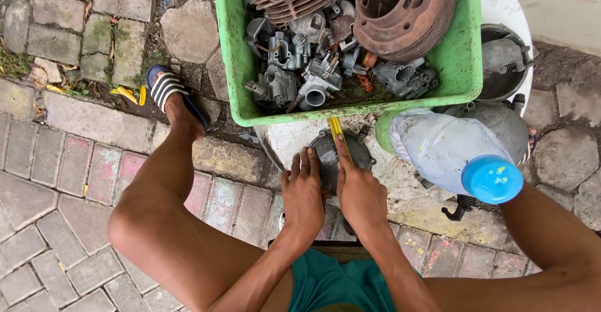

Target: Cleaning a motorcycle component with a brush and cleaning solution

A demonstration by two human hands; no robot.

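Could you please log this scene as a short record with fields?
Setting: paved ground, person seated low
Left hand: flat on a round grey metal cover
Right hand: holds a yellow-handled tool against the cover
Behind: green plastic tub of carburettors and rusty finned cylinders
Right of hands: plastic bottle with a blue cap
Footwear: striped sandal

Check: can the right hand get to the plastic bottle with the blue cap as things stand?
Probably yes. The right hand holds a yellow tool on the round metal cover; the plastic bottle lies just beside it with nothing between, but the tool must be dropped first.
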